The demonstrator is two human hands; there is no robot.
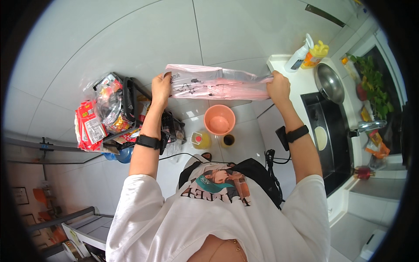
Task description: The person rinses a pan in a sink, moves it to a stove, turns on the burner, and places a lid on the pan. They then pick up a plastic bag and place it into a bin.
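A pink translucent plastic bag with dark printing is stretched sideways in front of me. My left hand grips one end of it, thumb on top, and my right hand is closed round the other end. Both arms reach forward, with a black band on each wrist. Beneath the bag, a round orange plastic basin stands on the tiled floor. Nearer to me are a large bottle of yellow liquid with a red cap and a container of dark liquid.
At left, a black rack holds packaged food. On the right counter are a white spray bottle, a yellow bottle and a metal pan, beside a black sink with a faucet. A black cable hangs near my waist.
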